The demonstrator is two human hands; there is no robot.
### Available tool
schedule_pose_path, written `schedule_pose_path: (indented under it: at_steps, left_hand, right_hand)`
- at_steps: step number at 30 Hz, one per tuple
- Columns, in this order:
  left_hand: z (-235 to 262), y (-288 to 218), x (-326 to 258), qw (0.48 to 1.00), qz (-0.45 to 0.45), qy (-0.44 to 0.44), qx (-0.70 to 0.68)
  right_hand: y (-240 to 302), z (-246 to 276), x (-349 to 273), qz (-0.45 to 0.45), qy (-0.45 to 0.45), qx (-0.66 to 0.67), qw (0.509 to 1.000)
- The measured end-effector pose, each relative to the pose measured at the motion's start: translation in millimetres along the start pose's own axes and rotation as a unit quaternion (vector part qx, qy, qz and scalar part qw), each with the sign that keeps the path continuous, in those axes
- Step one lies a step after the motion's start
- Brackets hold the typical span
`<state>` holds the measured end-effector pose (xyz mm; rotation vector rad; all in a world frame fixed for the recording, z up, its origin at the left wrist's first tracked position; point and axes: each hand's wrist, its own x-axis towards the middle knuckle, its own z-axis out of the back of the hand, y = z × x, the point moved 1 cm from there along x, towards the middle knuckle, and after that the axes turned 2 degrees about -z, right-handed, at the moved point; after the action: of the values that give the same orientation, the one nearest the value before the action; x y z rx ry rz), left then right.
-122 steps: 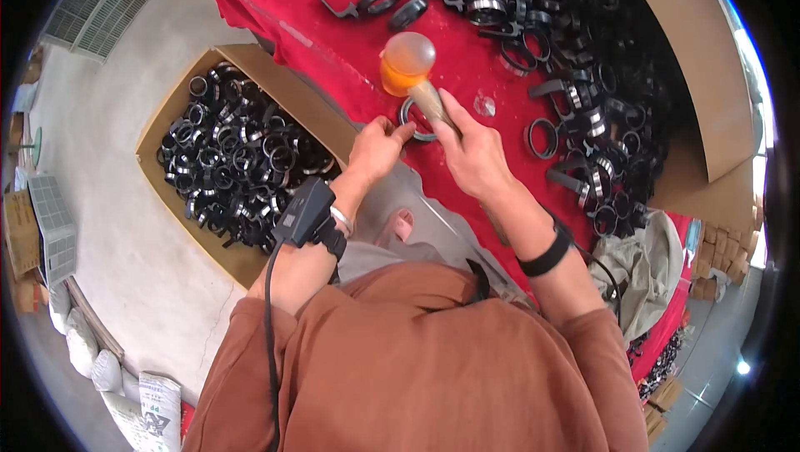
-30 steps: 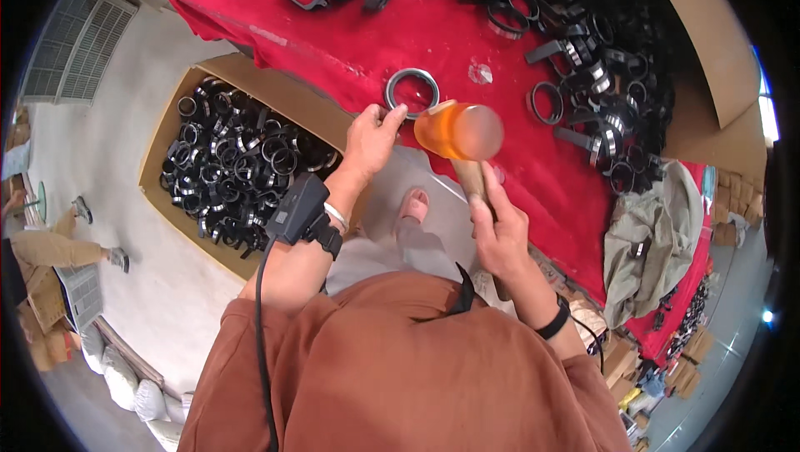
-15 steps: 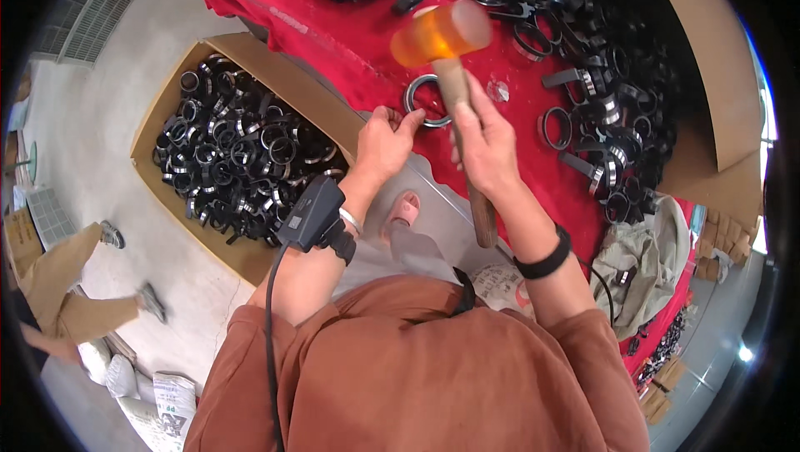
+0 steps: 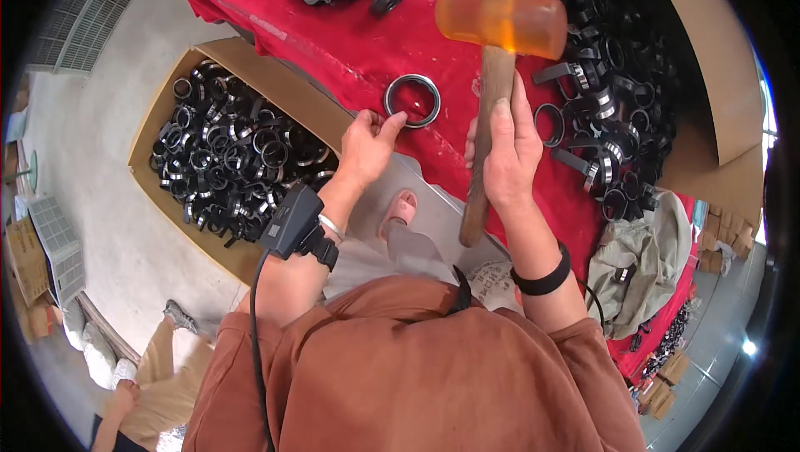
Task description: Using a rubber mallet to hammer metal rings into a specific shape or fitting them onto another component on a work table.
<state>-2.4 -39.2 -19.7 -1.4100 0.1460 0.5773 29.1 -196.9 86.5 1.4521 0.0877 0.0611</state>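
Observation:
My left hand (image 4: 369, 148) is at the near edge of the red-covered table, its thumb and fingers pinching the lower left rim of a dark ring with a shiny metal band (image 4: 437, 102). The ring lies on the red cloth, and I can see straight through its middle. In my right hand (image 4: 511, 154) is a mallet (image 4: 500, 22) with a see-through orange head and a wooden handle. My fingers wrap the handle, and the head is raised to the right of the ring, apart from it. One loose dark ring (image 4: 550, 124) rests just right of the handle.
A cardboard box (image 4: 185, 234) full of black and silver ring parts stands left of the table. More ring parts (image 4: 621, 102) are heaped on the table's right side, beside a cardboard wall (image 4: 708, 52). Grey-green cloth (image 4: 637, 264) lies at lower right. Someone in tan trousers (image 4: 171, 377) is at lower left.
The mallet has moved right, away from above the ring, and its head has turned. My left hand stays at the ring. The person at left has moved nearer.

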Motion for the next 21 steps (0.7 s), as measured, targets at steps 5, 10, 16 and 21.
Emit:
schedule_pose_path:
  at_steps: [5,10,16,21]
  left_hand:
    - [-0.2,-2.2,-2.7,0.999,-0.002,0.008,-0.036]
    - [-0.8,-0.6,-1.3,0.999,-0.044,0.0,-0.019]
    - [1.9,-2.8,1.4,0.999,-0.027,0.018,-0.037]
    - [1.2,-0.3,2.6,0.998,-0.04,0.017,-0.034]
  right_hand:
    - [-13.7,-1.6,-6.9,-0.207,0.011,-0.032,0.978]
    - [-21.1,14.9,-21.0,-0.135,-0.015,0.015,0.991]
    - [-24.7,21.0,-27.0,-0.19,-0.023,-0.026,0.981]
    - [-8.8,57.3,-72.5,-0.095,0.028,-0.183,0.978]
